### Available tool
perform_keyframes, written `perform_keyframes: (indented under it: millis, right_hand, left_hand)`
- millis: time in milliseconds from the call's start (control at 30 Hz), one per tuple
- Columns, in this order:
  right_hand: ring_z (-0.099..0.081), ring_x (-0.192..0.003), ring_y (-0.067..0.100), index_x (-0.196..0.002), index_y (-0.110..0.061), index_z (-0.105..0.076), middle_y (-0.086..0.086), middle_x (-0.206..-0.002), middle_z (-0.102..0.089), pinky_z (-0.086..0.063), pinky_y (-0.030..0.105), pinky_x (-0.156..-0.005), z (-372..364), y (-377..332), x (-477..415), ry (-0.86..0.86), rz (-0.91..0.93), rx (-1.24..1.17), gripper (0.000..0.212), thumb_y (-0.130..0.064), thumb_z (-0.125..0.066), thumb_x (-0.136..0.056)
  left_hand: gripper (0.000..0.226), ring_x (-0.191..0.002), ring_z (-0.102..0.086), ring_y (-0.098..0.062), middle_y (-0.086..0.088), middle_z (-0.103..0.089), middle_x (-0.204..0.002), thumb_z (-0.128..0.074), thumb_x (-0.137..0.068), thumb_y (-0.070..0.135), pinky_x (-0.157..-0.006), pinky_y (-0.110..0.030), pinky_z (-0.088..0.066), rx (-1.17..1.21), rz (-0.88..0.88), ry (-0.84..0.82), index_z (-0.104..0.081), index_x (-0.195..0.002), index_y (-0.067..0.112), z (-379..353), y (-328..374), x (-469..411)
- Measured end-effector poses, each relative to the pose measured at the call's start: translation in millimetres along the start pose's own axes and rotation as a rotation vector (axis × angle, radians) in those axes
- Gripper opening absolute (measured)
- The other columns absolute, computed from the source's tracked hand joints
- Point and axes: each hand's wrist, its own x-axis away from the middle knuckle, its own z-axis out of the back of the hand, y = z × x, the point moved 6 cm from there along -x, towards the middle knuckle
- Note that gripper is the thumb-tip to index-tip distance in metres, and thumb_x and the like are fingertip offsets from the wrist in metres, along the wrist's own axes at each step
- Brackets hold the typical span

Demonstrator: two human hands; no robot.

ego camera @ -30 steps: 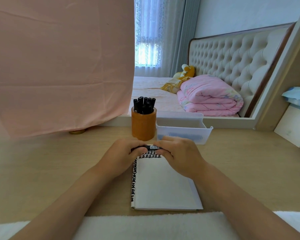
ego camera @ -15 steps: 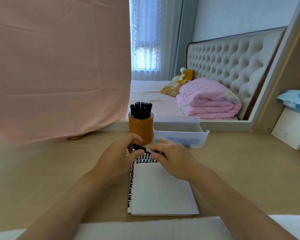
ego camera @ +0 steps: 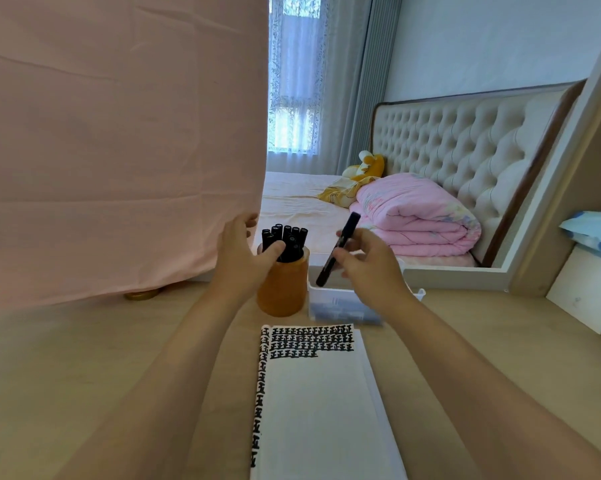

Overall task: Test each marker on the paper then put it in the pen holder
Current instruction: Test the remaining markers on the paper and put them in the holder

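Note:
An orange-brown pen holder [ego camera: 282, 289] stands on the desk with several black markers [ego camera: 287, 239] upright in it. My left hand [ego camera: 243, 251] wraps the holder's upper left side, thumb against the markers at its rim. My right hand [ego camera: 368, 261] pinches a capped black marker [ego camera: 338, 249], held slanted in the air just right of the holder, cap end up. In front of both lies a white pad of paper [ego camera: 319, 407] with rows of black test marks along its top and left edge.
A shallow white plastic tray [ego camera: 344, 304] sits right of the holder, partly behind my right hand. A pink cloth [ego camera: 119, 143] hangs at the left. A white box [ego camera: 586, 292] stands at the far right of the wooden desk [ego camera: 84, 358]. Beyond are a bed and a pink quilt.
Both hands rose from the top of the pad. The left hand let go of the marker and went to the holder; the right hand carried the marker up beside it.

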Motion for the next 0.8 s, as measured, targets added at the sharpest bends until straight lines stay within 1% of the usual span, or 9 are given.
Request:
perform_keyframes:
  millis: [133, 267, 333, 400, 500, 567, 633, 700, 800]
  right_hand:
    - [-0.071, -0.090, 0.023, -0.108, -0.022, -0.059, 0.001, -0.100, -0.065, -0.061, 0.042, -0.080, -1.3, -8.2, -33.7, 0.074, 0.002, -0.069, 0.019, -0.009, -0.062, -0.094]
    - [-0.072, -0.091, 0.023, -0.104, -0.020, -0.062, 0.005, -0.101, -0.067, -0.059, 0.040, -0.084, -18.7, -3.6, -52.7, 0.045, -0.001, -0.053, 0.018, -0.007, -0.064, -0.092]
    - [-0.070, -0.093, 0.020, -0.104, -0.019, -0.064, 0.002, -0.099, -0.069, -0.058, 0.039, -0.086, -30.6, 0.7, -57.9, 0.002, 0.000, 0.009, 0.017, -0.009, -0.067, -0.090]
    - [-0.068, -0.092, 0.017, -0.109, -0.018, -0.064, 0.001, -0.098, -0.070, -0.055, 0.036, -0.085, -42.2, 2.3, -60.2, -0.042, 0.019, 0.118, 0.021, -0.013, -0.070, -0.089]
    - [-0.066, -0.084, 0.013, -0.129, -0.028, -0.048, -0.001, -0.091, -0.067, -0.053, 0.024, -0.073, -52.8, 2.7, -59.5, -0.068, 0.069, 0.187, 0.050, -0.014, -0.072, -0.087]
    - [-0.064, -0.082, 0.009, -0.136, -0.035, -0.040, -0.008, -0.096, -0.061, -0.052, 0.019, -0.069, -55.3, -2.2, -58.2, -0.067, 0.159, 0.209, 0.064, -0.010, -0.071, -0.086]
    - [-0.062, -0.090, 0.011, -0.137, -0.034, -0.048, -0.008, -0.109, -0.058, -0.049, 0.017, -0.076, -57.3, -5.2, -59.9, -0.068, 0.221, 0.293, 0.052, -0.013, -0.065, -0.092]
    - [-0.058, -0.108, 0.016, -0.137, -0.027, -0.056, -0.001, -0.123, -0.057, -0.043, 0.018, -0.089, -61.1, -2.0, -63.0, -0.128, 0.182, 0.354, 0.037, -0.018, -0.051, -0.101]
    - [-0.048, -0.130, 0.017, -0.147, -0.024, -0.045, 0.000, -0.140, -0.054, -0.036, 0.024, -0.108, -70.0, 7.4, -61.5, -0.320, 0.106, 0.270, 0.043, -0.016, -0.038, -0.106]
  left_hand:
    - [0.098, -0.141, -0.028, -0.018, 0.002, -0.029, -0.154, -0.080, -0.073, 0.049, -0.113, -0.040, -0.031, 0.048, 0.099, -0.153, -0.025, -0.151, 0.025, -23.4, -18.2, -12.4]
    - [0.115, -0.144, -0.025, -0.012, 0.010, -0.028, -0.157, -0.075, -0.058, 0.066, -0.115, -0.039, -0.030, 0.163, 0.126, -0.272, -0.017, -0.153, 0.036, -33.2, -33.7, -16.1]
    - [0.112, -0.140, -0.030, -0.010, 0.012, -0.032, -0.153, -0.076, -0.060, 0.064, -0.111, -0.036, -0.034, 0.205, 0.146, -0.299, -0.018, -0.152, 0.039, -33.5, -39.5, -18.7]
    - [0.100, -0.131, -0.034, -0.005, 0.012, -0.036, -0.147, -0.081, -0.073, 0.048, -0.100, -0.026, -0.037, 0.235, 0.130, -0.331, -0.022, -0.152, 0.038, -33.8, -41.2, -21.6]
    - [0.086, -0.125, -0.041, -0.003, 0.010, -0.044, -0.142, -0.080, -0.079, 0.035, -0.088, -0.017, -0.038, 0.227, 0.085, -0.327, -0.032, -0.150, 0.035, -34.2, -41.6, -26.2]
    - [0.082, -0.124, -0.044, -0.005, 0.011, -0.047, -0.139, -0.081, -0.078, 0.034, -0.087, -0.015, -0.038, 0.225, 0.074, -0.284, -0.038, -0.147, 0.033, -32.9, -40.6, -26.7]
    - [0.082, -0.125, -0.045, -0.006, 0.011, -0.049, -0.139, -0.083, -0.074, 0.040, -0.093, -0.018, -0.039, 0.201, 0.069, -0.240, -0.042, -0.144, 0.034, -31.6, -39.7, -27.7]
    - [0.084, -0.127, -0.045, -0.009, 0.010, -0.051, -0.139, -0.078, -0.066, 0.052, -0.103, -0.028, -0.040, 0.155, 0.059, -0.210, -0.045, -0.141, 0.037, -31.9, -37.5, -28.4]
    - [0.080, -0.128, -0.044, -0.010, 0.011, -0.047, -0.139, -0.079, -0.074, 0.045, -0.110, -0.034, -0.038, 0.133, 0.012, -0.200, -0.042, -0.144, 0.032, -34.8, -27.0, -25.8]
